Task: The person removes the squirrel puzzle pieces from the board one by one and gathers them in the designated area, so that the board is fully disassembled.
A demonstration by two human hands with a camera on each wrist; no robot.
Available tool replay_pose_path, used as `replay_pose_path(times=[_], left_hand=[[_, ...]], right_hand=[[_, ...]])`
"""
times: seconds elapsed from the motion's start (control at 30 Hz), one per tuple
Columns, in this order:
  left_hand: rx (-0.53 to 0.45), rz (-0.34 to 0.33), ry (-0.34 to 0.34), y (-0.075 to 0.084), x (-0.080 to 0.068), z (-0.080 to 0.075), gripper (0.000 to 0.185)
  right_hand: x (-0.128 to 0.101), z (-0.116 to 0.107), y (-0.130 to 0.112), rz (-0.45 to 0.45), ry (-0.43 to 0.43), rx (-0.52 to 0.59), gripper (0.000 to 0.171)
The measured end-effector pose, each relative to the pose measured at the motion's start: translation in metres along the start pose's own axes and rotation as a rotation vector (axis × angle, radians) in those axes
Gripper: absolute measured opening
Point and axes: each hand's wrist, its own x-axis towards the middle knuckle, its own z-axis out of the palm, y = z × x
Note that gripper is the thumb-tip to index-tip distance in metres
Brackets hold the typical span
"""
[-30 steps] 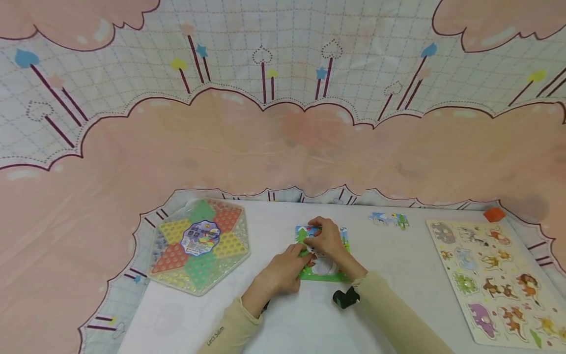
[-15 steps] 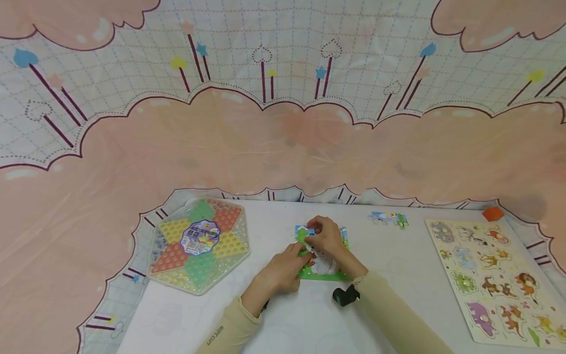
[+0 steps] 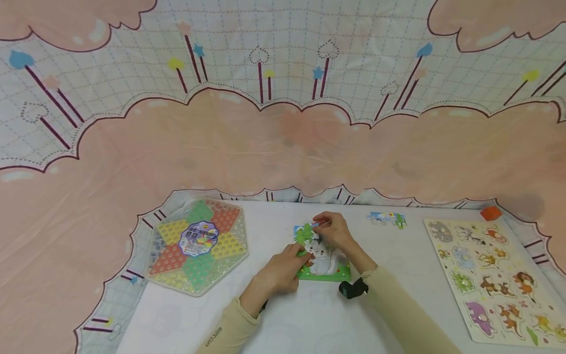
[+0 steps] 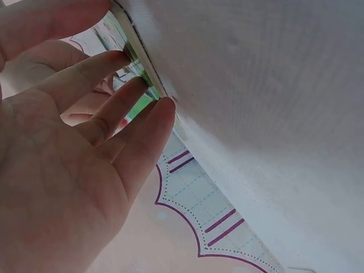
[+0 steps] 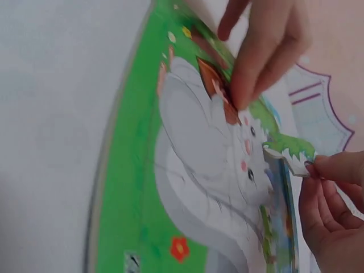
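Note:
A puzzle board lies on the table, with a grey-white squirrel on green ground. My left hand rests at its left side; in the left wrist view its fingers are extended and touch the board's edge. Over the board's upper part, my right hand pinches a jigsaw piece between thumb and fingertips. That piece shows green tree foliage and is tilted up off the board in the right wrist view. The squirrel's face shows between the two hands.
Several joined jigsaw pieces lie to the right of the board. A hexagonal Chinese checkers set lies at left. An animal knob puzzle is at right, with an orange block behind it. A patterned cloth hangs behind the table.
My right hand has moved slightly up and to the right, lifting the tree piece, and more of the squirrel's face shows. The left hand stays at the board's side.

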Motion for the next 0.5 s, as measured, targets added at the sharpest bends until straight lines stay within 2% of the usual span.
replay_pose_path(times=[0.23,0.5], left_hand=[[-0.015,-0.025,-0.026,0.001,-0.001,0.000,0.061],[-0.021,-0.059,-0.079,0.001,0.000,0.000,0.062]], right_hand=[[0.006,-0.029,0.011,0.027,0.032,0.038,0.022],[0.010,-0.076,0.029,0.009,0.062,0.029,0.024]])
